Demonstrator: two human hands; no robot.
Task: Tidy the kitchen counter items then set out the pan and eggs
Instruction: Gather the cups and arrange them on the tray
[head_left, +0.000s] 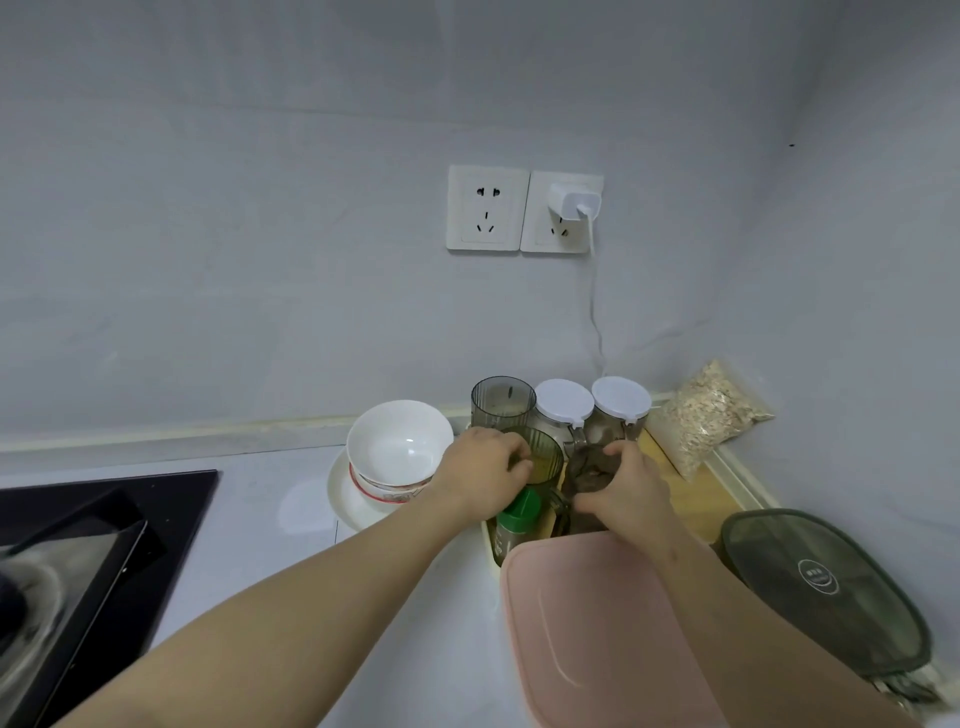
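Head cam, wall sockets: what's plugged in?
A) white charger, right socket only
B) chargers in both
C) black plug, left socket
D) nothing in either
A: a white charger sits in the right socket with its cable trailing down the wall, while the left socket has nothing in it.
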